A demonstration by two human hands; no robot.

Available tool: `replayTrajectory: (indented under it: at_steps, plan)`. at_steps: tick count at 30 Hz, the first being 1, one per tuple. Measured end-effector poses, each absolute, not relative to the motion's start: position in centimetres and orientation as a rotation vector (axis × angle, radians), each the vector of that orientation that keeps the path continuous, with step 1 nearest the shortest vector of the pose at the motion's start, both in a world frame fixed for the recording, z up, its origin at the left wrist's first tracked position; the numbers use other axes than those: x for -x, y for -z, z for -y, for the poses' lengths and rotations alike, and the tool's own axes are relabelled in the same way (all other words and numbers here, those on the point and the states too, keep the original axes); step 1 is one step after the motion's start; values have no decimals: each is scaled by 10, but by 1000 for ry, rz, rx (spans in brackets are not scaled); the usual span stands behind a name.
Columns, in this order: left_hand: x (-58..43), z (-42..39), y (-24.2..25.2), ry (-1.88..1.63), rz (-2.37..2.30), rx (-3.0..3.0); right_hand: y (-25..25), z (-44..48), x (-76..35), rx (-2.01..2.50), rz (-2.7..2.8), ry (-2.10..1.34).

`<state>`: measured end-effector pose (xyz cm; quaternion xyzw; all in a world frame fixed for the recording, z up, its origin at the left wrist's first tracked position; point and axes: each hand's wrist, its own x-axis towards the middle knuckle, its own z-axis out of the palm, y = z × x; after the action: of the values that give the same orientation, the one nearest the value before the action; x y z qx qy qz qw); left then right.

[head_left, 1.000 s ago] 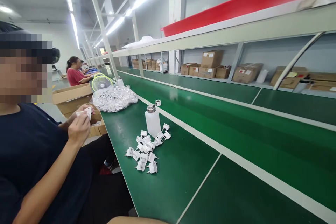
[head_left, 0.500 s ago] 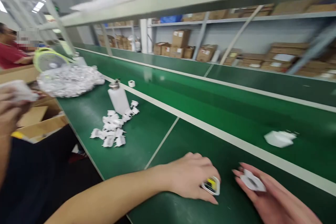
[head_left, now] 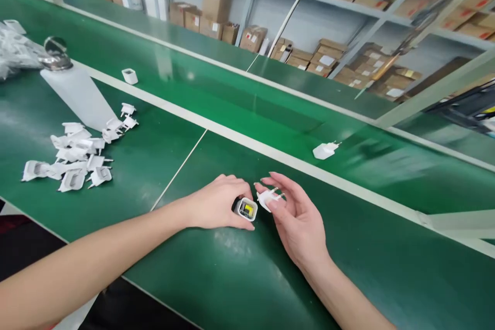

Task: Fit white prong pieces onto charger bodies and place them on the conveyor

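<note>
My left hand (head_left: 222,201) is closed around a white charger housing (head_left: 247,209); its open end faces right and shows a yellow and dark part inside. Close beside it, my right hand (head_left: 296,216) pinches a white plug cap (head_left: 266,197) with two metal pins pointing right. A small gap separates the cap from the housing. Both hands are low over the green bench (head_left: 232,273). To the left lies a loose pile of similar white plug caps (head_left: 73,152).
A white bottle with a metal top (head_left: 77,90) stands behind the pile. On the bright green strip are a white housing (head_left: 130,76) and a closed white charger with pins (head_left: 325,150). Bagged white parts (head_left: 17,46) lie far left. Shelves of cardboard boxes (head_left: 216,2) line the back.
My view has swung to the right and down. My right hand has brought the plug cap nearer the housing and turned it, so its pins show. The co-worker at the left has left the view.
</note>
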<state>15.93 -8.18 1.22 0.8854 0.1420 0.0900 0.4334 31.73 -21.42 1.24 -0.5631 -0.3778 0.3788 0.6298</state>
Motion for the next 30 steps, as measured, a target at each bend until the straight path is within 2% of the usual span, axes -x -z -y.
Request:
replayTrajectory:
  at_steps: [12, 24, 30]
  plan:
    - [-164, 86, -5, -290, -435, -2213, -7, 220, -314, 1593, 1442, -500]
    - [-164, 84, -9, -236, -432, -2230, -7, 218, -317, 1651, 1290, -721]
    - [-165, 86, -5, -277, -417, -2266, -8, 218, -320, 1626, 1329, -719]
